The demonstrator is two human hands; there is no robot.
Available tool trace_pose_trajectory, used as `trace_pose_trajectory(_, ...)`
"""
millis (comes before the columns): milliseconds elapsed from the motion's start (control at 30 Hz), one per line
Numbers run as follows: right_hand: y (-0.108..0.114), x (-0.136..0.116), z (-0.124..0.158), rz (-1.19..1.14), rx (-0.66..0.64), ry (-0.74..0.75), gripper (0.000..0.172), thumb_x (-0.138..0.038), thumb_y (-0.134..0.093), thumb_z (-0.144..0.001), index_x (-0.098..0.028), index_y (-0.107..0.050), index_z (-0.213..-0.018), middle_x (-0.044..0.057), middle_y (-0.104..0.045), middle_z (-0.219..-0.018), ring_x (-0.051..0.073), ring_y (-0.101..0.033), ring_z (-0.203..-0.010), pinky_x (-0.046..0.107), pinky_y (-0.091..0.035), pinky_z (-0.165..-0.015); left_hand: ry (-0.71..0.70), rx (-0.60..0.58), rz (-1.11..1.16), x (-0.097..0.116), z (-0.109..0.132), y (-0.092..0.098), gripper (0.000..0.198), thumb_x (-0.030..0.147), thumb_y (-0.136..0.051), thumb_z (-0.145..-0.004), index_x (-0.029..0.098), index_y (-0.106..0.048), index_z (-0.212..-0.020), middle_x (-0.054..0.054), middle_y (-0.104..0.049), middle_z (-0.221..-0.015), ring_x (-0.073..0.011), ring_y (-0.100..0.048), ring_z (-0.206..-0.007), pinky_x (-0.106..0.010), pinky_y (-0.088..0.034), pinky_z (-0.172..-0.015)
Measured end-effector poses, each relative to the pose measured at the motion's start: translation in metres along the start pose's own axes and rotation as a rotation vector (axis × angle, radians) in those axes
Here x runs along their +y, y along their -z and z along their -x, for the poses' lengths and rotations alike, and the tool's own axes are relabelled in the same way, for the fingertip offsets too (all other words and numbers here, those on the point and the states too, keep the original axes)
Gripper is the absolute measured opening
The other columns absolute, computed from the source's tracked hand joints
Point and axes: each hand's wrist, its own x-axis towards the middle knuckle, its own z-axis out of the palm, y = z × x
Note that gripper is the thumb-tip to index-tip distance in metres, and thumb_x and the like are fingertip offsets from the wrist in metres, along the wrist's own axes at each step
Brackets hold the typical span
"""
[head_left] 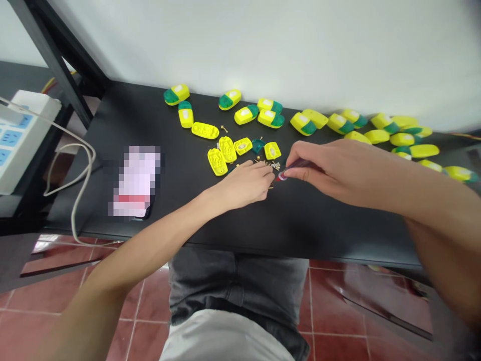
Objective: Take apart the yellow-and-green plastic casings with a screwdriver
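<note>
My right hand [315, 168] is closed around a slim dark tool [300, 163], mostly hidden by the fingers. By its fingertips shows a small red and white piece [281, 176]; whether it belongs to the tool I cannot tell. Close on its left, my left hand [251, 183] is palm down with curled fingers together, and whatever they hold is hidden. Small metal parts [275, 165] lie just beyond the fingers. Behind them are opened yellow shell halves [227, 149], small yellow covers [272, 150] and a dark green translucent cover [257, 146].
Several yellow and green plastic cases [246, 115] line the back of the black table [210, 228] along the wall. A phone [137, 180], blurred out, lies at the left. Beyond it are a white power strip [26, 130] and a loose white cable [89, 165].
</note>
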Motion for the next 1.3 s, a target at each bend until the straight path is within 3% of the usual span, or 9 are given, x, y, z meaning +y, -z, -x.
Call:
trace_pose_trajectory(233,0.001,-0.007,-0.002,0.067,-0.066,-0.077,0.024,-0.042,-0.046,-0.103,-0.023,-0.06,-0.095,0.002,-0.062,-0.065,0.022,-0.055,-0.057,0.033,-0.03,-0.059,-0.008,-0.001,0.017,-0.002,0.001,0.002,0.021,0.022,-0.051,-0.102,0.012,-0.068,-0.1,-0.01,-0.072,-0.096,-0.0226,-0.065,-0.095,-0.033,-0.039,-0.076)
trace_pose_trajectory(467,0.0,0.0,0.013,-0.177,0.022,-0.184,0.026,-0.048,-0.052,-0.101,-0.024,-0.062,-0.094,0.002,-0.071,-0.074,0.02,-0.063,-0.062,0.03,-0.039,-0.058,-0.038,-0.007,0.033,-0.006,0.004,0.004,0.018,0.021,-0.053,-0.1,0.013,-0.067,-0.093,-0.008,-0.071,-0.093,-0.0217,-0.064,-0.091,-0.033,-0.039,-0.075)
trace_pose_trajectory(567,0.001,0.009,0.041,-0.29,0.134,-0.375,0.025,-0.049,-0.058,-0.099,-0.024,-0.064,-0.099,0.006,-0.075,-0.085,0.021,-0.069,-0.071,0.032,-0.048,-0.062,-0.044,0.052,0.069,-0.013,0.005,0.007,0.022,0.022,-0.05,-0.101,0.014,-0.067,-0.091,-0.009,-0.071,-0.094,-0.0209,-0.063,-0.09,-0.032,-0.041,-0.079)
trace_pose_trajectory(667,-0.019,0.026,0.08,-0.354,0.394,-0.593,0.027,-0.05,-0.065,-0.094,-0.024,-0.064,-0.101,0.011,-0.076,-0.092,0.024,-0.071,-0.077,0.036,-0.053,-0.066,-0.001,0.158,0.127,-0.021,0.006,0.012,0.019,0.022,-0.052,-0.1,0.014,-0.067,-0.091,-0.009,-0.071,-0.097,-0.0206,-0.062,-0.092,-0.032,-0.044,-0.084)
trace_pose_trajectory(733,-0.045,0.038,0.103,-0.303,0.469,-0.697,0.028,-0.051,-0.069,-0.091,-0.025,-0.063,-0.099,0.013,-0.075,-0.095,0.027,-0.07,-0.078,0.04,-0.054,-0.07,0.027,0.218,0.171,-0.024,0.007,0.014,0.016,0.021,-0.054,-0.099,0.015,-0.067,-0.093,-0.008,-0.071,-0.097,-0.0206,-0.062,-0.093,-0.031,-0.044,-0.084)
trace_pose_trajectory(833,-0.084,0.048,0.121,-0.237,0.497,-0.69,0.039,-0.064,-0.061,-0.089,-0.025,-0.063,-0.093,0.012,-0.072,-0.087,0.028,-0.065,-0.071,0.044,-0.053,-0.065,0.035,0.253,0.211,-0.023,0.006,0.016,0.015,0.02,-0.053,-0.098,0.016,-0.066,-0.092,-0.005,-0.072,-0.092,-0.019,-0.062,-0.088,-0.03,-0.044,-0.081)
trace_pose_trajectory(967,-0.103,0.032,0.107,-0.255,0.592,-0.583,0.042,-0.062,-0.063,-0.088,-0.022,-0.068,-0.1,0.013,-0.072,-0.1,0.027,-0.066,-0.086,0.047,-0.055,-0.08,-0.015,0.239,0.253,-0.017,0.005,0.013,0.012,0.017,-0.055,-0.094,0.018,-0.063,-0.086,-0.001,-0.069,-0.084,-0.0155,-0.059,-0.078,-0.03,-0.043,-0.081)
trace_pose_trajectory(1133,-0.098,-0.009,0.054,-0.848,0.47,-0.485,0.048,-0.061,-0.067,-0.088,-0.021,-0.069,-0.115,0.007,-0.074,-0.092,0.017,-0.065,-0.068,0.035,-0.056,-0.065,-0.1,0.259,0.313,-0.011,0.004,0.009,0.008,0.015,-0.057,-0.09,0.018,-0.062,-0.084,-0.001,-0.067,-0.082,-0.0156,-0.06,-0.08,-0.029,-0.045,-0.082)
trace_pose_trajectory(1300,-0.102,-0.022,0.023,-1.096,0.447,-0.454,0.053,-0.067,-0.074,-0.079,-0.018,-0.074,-0.099,0.001,-0.065,-0.064,0.015,-0.058,-0.057,0.031,-0.049,-0.053,-0.123,0.233,0.391,-0.006,0.004,0.008,0.01,0.016,-0.056,-0.091,0.019,-0.064,-0.087,-0.001,-0.068,-0.084,-0.0154,-0.063,-0.083,-0.03,-0.047,-0.086)
